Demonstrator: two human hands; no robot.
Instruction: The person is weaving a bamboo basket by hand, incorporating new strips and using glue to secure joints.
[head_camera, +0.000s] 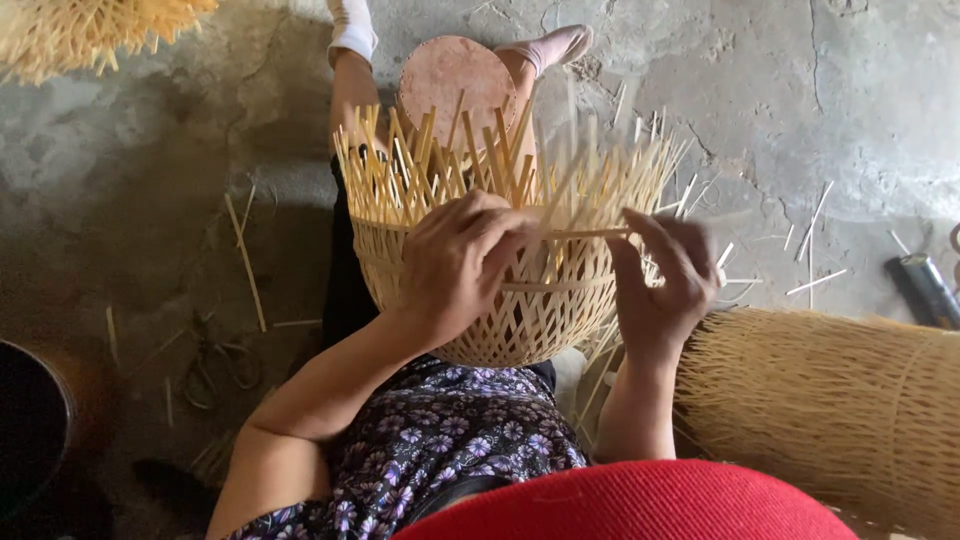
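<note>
while basket (520, 300) on lap, both hands' fingers (500, 235) pinching a bamboo strip (585, 233)

The rough grey concrete floor (780, 90) carries loose bamboo slivers (246, 262), a pair of scissors (215, 362) and a dark cylinder (928, 288). A large woven bundle (830, 400) lies at the right.

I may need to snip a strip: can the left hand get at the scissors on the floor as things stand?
Probably yes, once it lets go. The left hand grips the basket rim, while the scissors lie on bare floor on that side, with only loose strips nearby.
</note>
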